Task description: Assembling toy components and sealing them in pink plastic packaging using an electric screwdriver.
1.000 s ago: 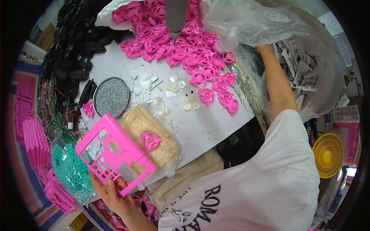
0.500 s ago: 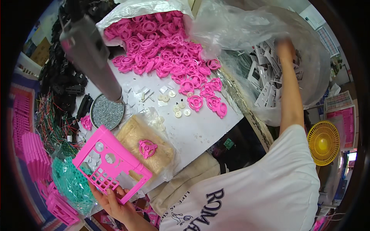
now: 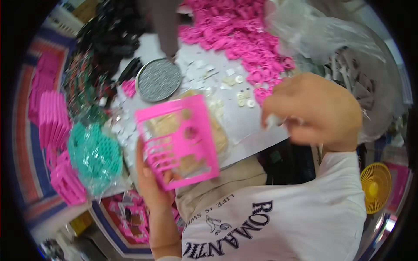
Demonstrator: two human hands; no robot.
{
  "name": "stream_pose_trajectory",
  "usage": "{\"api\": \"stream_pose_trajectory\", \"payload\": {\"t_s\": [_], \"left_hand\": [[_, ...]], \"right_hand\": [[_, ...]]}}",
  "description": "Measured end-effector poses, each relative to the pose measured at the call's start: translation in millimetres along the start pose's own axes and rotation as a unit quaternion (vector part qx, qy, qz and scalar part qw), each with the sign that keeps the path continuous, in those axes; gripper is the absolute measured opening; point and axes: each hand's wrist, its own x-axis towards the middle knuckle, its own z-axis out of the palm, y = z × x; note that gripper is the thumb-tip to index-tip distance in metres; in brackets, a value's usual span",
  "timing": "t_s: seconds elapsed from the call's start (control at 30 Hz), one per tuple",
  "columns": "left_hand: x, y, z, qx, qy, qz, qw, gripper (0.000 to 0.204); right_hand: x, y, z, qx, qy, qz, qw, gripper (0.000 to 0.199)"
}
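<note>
At the far left of the bench, stacks of pink frames (image 3: 52, 126) lined the edge, with a clear bag of teal grid parts (image 3: 93, 156) lying just beside them. Next we saw the left hand (image 3: 150, 180) clamped from below on a pink plastic panel (image 3: 178, 141) pierced with slots and round holes, its long axis running up and away from us, tilted slightly to the right, above a clear bag of tan pieces (image 3: 217, 130). Behind it stood a round tin (image 3: 159, 79) holding grey glittery grains, with small white discs (image 3: 241, 93) scattered nearby and a heap of pink looped parts (image 3: 244, 39) spilling from a plastic sack (image 3: 322, 35). To the right, well apart from the panel, the right hand (image 3: 311, 113) hung curled and blurred; it seemed to pinch something small and pale, but we could not tell whether it gripped anything. The panel lay to that hand's left, the left hand nearer.
</note>
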Motion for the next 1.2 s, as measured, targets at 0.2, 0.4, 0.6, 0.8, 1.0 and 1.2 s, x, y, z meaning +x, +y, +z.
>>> {"api": "stream_pose_trajectory", "payload": {"t_s": [0.2, 0.4, 0.6, 0.8, 1.0, 1.2], "left_hand": [[10, -25, -1, -0.268, -0.147, 0.02, 0.952, 0.079], [14, -20, -45, -0.418, -0.188, 0.051, 0.887, 0.088], [10, 2, -19, -0.13, -0.025, 0.062, 0.989, 0.087], [21, 4, -24, 0.117, 0.04, 0.105, 0.987, 0.072], [15, 20, -2, 0.222, 0.174, 0.251, 0.926, 0.112], [15, 26, -3, 0.288, 0.086, 0.187, 0.935, 0.123]], "right_hand": [[121, -76, 15, -0.309, -0.053, -0.366, 0.876, 0.025], [174, -50, 61, -0.163, 0.303, -0.362, 0.866, 0.048], [109, 13, 150, 0.549, 0.262, 0.085, 0.789, 0.07], [119, 4, 175, 0.685, 0.149, 0.089, 0.707, 0.05], [119, -6, 174, 0.704, 0.22, 0.005, 0.675, 0.043], [125, -5, 179, 0.657, 0.209, 0.026, 0.724, 0.048]]}}
